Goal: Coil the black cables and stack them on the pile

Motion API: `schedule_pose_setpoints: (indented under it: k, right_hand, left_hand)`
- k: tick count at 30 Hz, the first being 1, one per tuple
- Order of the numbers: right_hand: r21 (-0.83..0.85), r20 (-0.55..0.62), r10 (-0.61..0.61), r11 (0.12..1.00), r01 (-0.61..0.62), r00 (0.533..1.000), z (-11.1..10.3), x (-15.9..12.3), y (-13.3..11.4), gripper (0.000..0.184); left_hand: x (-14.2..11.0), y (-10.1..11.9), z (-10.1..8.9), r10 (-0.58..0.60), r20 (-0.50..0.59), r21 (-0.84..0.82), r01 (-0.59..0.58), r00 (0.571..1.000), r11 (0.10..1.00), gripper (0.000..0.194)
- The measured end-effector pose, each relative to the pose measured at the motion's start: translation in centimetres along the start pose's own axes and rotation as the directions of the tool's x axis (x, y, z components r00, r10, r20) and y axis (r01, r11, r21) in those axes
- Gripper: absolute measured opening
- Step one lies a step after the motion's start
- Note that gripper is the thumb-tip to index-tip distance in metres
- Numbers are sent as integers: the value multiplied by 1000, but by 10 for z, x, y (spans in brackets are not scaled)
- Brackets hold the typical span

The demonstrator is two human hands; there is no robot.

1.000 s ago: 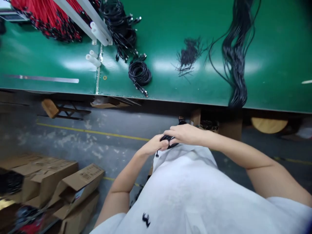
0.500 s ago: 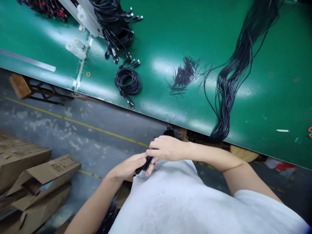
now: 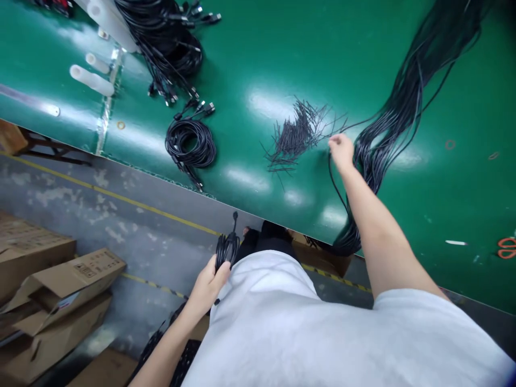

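My left hand [image 3: 208,282] is closed around a small coiled black cable [image 3: 227,248], held beside my waist in front of the table edge. A connector sticks up from the top of the coil. My right hand [image 3: 342,150] reaches over the table with thumb and fingers pinched together; what lies between them is too small to make out. Its fingertips are at the right side of a loose pile of short black ties [image 3: 296,134], close to a loop of the long black cable bundle [image 3: 373,150]. That bundle runs from the far right down to the table's front edge.
On the green table [image 3: 250,48] lie a coiled cable [image 3: 190,143], a large cable heap [image 3: 165,37], white rolls [image 3: 92,80], a metal ruler [image 3: 30,100], orange-handled scissors [image 3: 506,248] and a white pen-like piece [image 3: 456,243]. Cardboard boxes [image 3: 76,274] stand on the floor at left.
My right hand has left the cable coil at my waist and moved forward to the right side of the tie pile. My left hand still holds the coil, now slightly lower and further left.
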State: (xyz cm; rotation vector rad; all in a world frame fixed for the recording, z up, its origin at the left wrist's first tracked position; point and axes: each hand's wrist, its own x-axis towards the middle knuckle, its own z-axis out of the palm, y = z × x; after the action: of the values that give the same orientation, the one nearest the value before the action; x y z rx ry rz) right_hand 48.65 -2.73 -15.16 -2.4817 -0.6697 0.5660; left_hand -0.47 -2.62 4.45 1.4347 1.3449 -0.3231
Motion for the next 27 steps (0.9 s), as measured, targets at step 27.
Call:
schedule_pose_setpoints:
  k: [27]
  right_hand:
    - [536,551,-180,825,-180,815,-39,-249,-22,19]
  left_hand:
    - [24,50,18,214,-37,-328,-214,976,920,31]
